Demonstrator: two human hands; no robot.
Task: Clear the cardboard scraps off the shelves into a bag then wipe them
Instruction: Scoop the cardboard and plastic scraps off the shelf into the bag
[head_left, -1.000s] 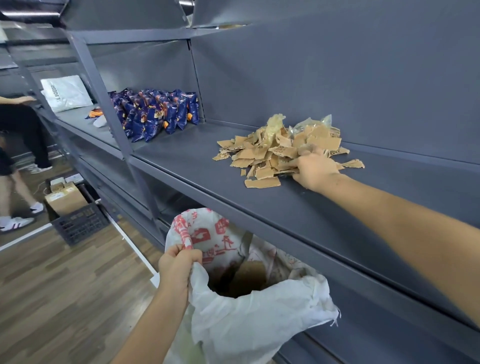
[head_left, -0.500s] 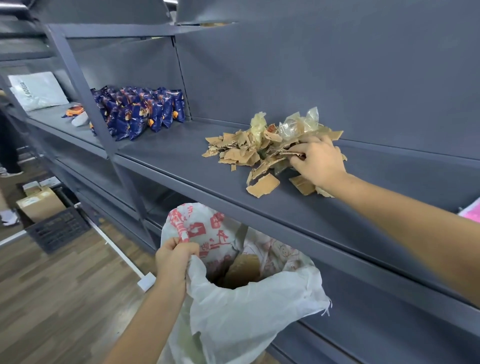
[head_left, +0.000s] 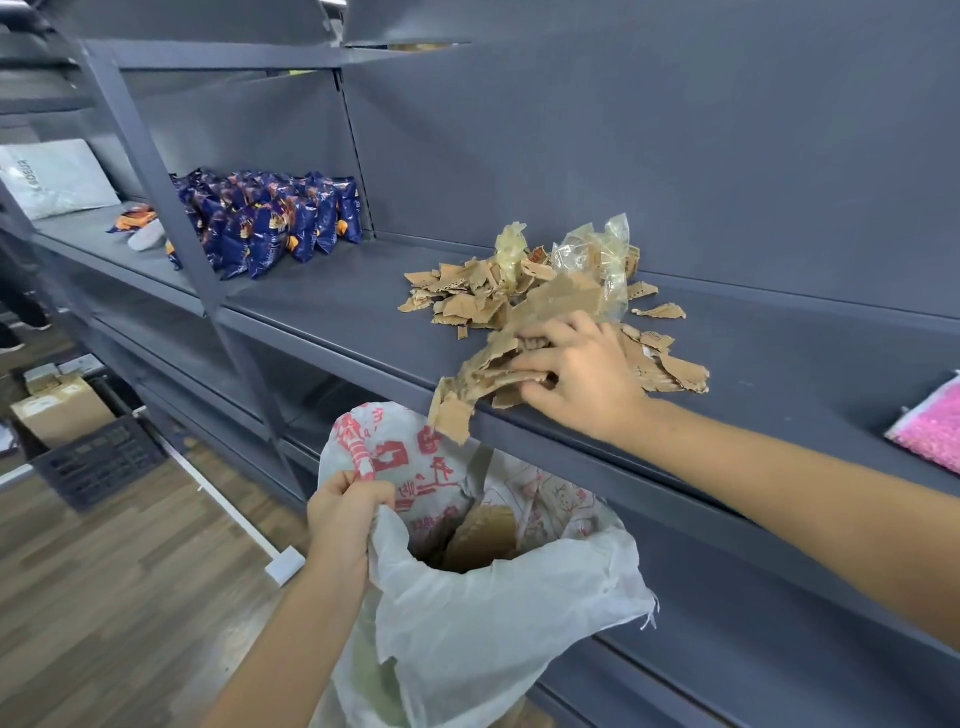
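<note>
A pile of brown cardboard scraps (head_left: 467, 299) mixed with crumpled clear plastic (head_left: 597, 254) lies on the grey metal shelf (head_left: 332, 312). My right hand (head_left: 582, 379) grips a bunch of scraps at the shelf's front edge; some pieces hang over the edge, above the bag. Below the shelf, my left hand (head_left: 340, 512) grips the rim of a white woven bag (head_left: 493, 634) with red print and holds its mouth open. Cardboard shows inside the bag.
Blue snack packets (head_left: 270, 223) stand further left on the same shelf, past an upright post (head_left: 156, 171). A pink packet (head_left: 930, 431) lies at the right edge. On the wood floor are a black crate (head_left: 98, 467) and a cardboard box (head_left: 62, 410).
My right hand has dragged a bunch of scraps from the pile toward the shelf's front edge, over the bag. The left hand keeps its hold on the bag rim.
</note>
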